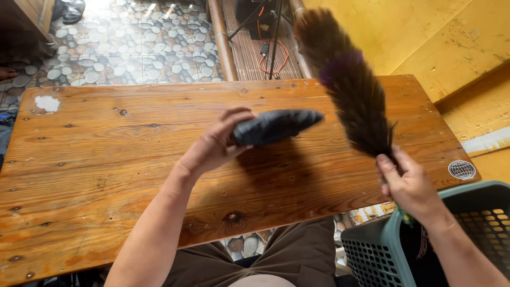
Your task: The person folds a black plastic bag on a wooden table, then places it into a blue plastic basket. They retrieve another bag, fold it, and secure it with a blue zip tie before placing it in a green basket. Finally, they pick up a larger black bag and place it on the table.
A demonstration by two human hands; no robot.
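Note:
My left hand (pixel 215 144) grips a dark grey, tapered object (pixel 276 126), like a folded cloth or shoe, and holds it level above the wooden table (pixel 106 159). My right hand (pixel 406 183) is closed around the handle of a brown feather duster (pixel 350 87). The duster's feathers rise up and to the left, with a purple band partway along, and pass just right of the dark object's tip. The two do not clearly touch.
A teal plastic basket (pixel 451 234) with a perforated wall stands at the lower right, beside my knee. A round sticker (pixel 461 169) marks the table's right corner. Beyond the table lie a pebble-pattern floor (pixel 133 37), a tripod with an orange cable (pixel 271 48) and a yellow wall (pixel 425 32).

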